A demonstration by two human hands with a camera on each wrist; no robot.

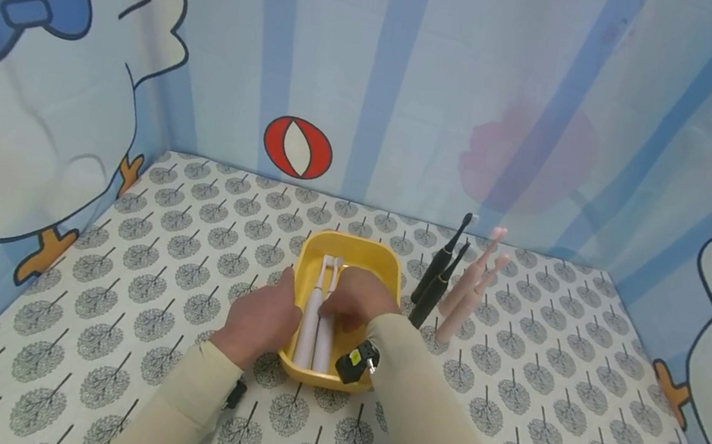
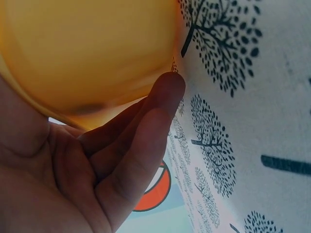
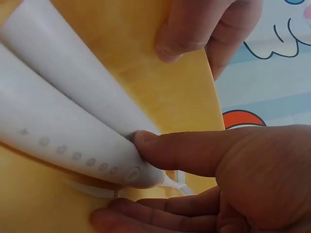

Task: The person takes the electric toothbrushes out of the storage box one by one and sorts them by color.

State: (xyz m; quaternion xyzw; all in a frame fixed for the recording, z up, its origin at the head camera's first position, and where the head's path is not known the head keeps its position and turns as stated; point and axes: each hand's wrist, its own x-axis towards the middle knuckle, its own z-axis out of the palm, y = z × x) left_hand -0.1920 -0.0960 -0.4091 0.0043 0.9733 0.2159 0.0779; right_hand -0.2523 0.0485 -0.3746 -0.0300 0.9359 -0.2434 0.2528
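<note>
Two white electric toothbrushes lie side by side in a yellow tray [image 1: 357, 247], heads toward the far end. My right hand [image 1: 363, 300] reaches into the tray and pinches the right-hand toothbrush [image 1: 324, 344] near the top of its handle. In the right wrist view, the thumb [image 3: 180, 150] presses on that handle, beside a row of small marks, with the other fingers along its far side. The left-hand toothbrush [image 1: 307, 330] rests against it. My left hand [image 1: 261, 319] grips the tray's left wall, thumb over the rim and fingers [image 2: 141, 131] outside, low by the cloth.
Right of the tray stand two black electric toothbrushes [image 1: 430, 298] and two pink ones [image 1: 461, 314], all upright. A tree-patterned cloth [image 1: 176, 318] covers the table. Behind it hangs a striped cartoon curtain [image 1: 444, 97].
</note>
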